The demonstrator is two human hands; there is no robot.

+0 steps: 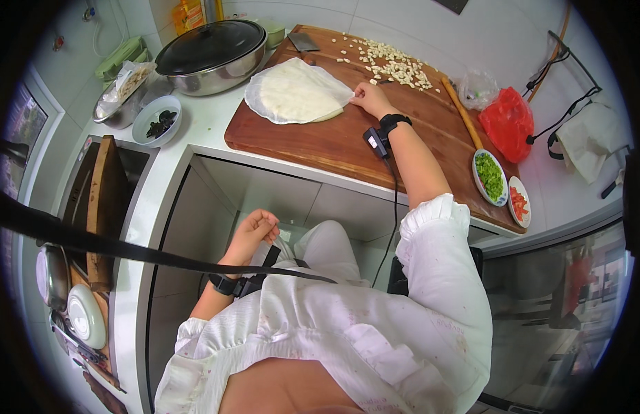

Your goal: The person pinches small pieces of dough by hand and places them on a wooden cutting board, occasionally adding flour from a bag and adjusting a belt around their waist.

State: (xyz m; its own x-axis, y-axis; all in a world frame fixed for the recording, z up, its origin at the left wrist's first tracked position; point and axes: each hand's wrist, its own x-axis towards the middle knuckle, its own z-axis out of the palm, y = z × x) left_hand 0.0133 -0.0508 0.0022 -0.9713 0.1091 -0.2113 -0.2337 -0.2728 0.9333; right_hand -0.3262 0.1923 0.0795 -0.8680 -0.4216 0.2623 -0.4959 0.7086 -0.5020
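Observation:
On the wooden board lies a round, thin white cloth (pixel 257 106), its edges see-through. A cream-coloured layer, seemingly flat dough (pixel 304 90), shows in its middle; I cannot tell whether it is over or under the cloth. At the right corner of the cloth, my right hand (pixel 370 99) pinches the edge between thumb and fingers. Lower down, in front of my body and off the board, my left hand (pixel 255 230) hangs with loosely curled fingers and nothing visible in it. Both wrists wear black straps.
The wooden board (pixel 299 142) carries a cleaver (pixel 303 42), chopped white pieces (pixel 397 62), a rolling pin (pixel 462 114), a dish of chopped greens (pixel 489 176) and one of red pieces (pixel 518 203). Left stand a lidded pan (pixel 213 77) and a bowl of black fungus (pixel 162 124). A cable hangs from my right wrist.

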